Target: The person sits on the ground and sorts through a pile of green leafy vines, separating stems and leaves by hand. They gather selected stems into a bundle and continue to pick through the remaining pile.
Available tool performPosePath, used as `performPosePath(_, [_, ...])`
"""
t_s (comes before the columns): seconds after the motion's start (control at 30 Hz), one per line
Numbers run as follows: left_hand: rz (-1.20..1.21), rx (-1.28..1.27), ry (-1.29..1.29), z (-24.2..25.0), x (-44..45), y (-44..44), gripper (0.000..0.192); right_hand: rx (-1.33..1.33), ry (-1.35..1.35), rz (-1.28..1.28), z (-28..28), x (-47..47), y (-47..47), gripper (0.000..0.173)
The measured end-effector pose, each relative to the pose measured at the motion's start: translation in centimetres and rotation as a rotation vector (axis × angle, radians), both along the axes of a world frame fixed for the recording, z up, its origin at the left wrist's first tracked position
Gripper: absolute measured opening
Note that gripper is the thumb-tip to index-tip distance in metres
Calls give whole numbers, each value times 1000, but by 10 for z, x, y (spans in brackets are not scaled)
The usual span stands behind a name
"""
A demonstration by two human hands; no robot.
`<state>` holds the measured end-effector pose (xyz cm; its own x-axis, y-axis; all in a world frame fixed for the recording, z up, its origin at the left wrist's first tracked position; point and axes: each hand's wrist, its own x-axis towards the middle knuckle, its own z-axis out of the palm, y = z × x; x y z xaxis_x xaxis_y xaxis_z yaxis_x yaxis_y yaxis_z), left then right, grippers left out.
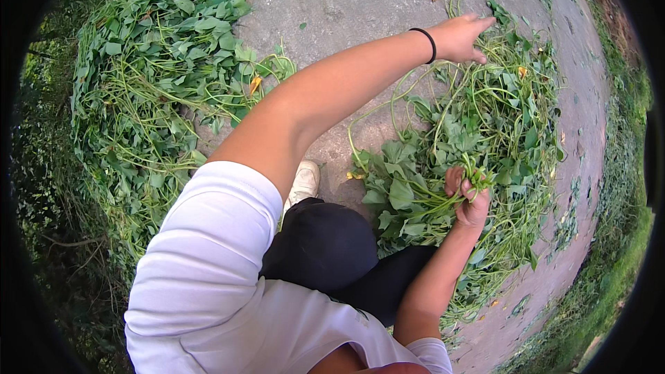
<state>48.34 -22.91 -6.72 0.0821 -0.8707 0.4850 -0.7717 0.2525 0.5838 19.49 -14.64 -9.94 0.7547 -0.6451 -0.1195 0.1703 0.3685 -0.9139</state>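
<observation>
My left hand (460,39), with a black band around the wrist, is stretched over the upper edge of a vine pile (519,109) on the right. Its fingers are apart, and nothing shows in its grasp. Lower down, my right hand (471,202) is closed around a bunch of green leafy vine stems (434,202). The cut-looking stem ends stick up above the fist, while the broad leaves spread to the left, over my dark-clad knee's far side. Long loose vines curl between the two hands. Part of the right fingers is hidden behind the stems.
A larger heap of leafy vines (156,78) lies along the left, beside dark brush. Grey paving (332,5) runs between the heaps, with scattered leaves. My light shoe (305,182) stands between them, near my bent knee (327,244). Grass (618,270) borders the paving at right.
</observation>
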Motion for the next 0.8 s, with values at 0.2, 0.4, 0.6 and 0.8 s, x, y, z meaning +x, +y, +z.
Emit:
performPosePath(0.2, [45,974,-516,-59,60,178,88,-25,181,-39,-1,-8,4,25])
performPosePath(0.4, [224,790,-390,-113,88,215,53,0,191,-35,-2,17,1,23])
performPosePath(0.6, [283,809,-299,-76,169,169,51,66,265,-60,-9,21,3,23])
performPosePath(0.8, [457,651,-556,-79,241,105,47,98,175,-190,-1,60,29,18])
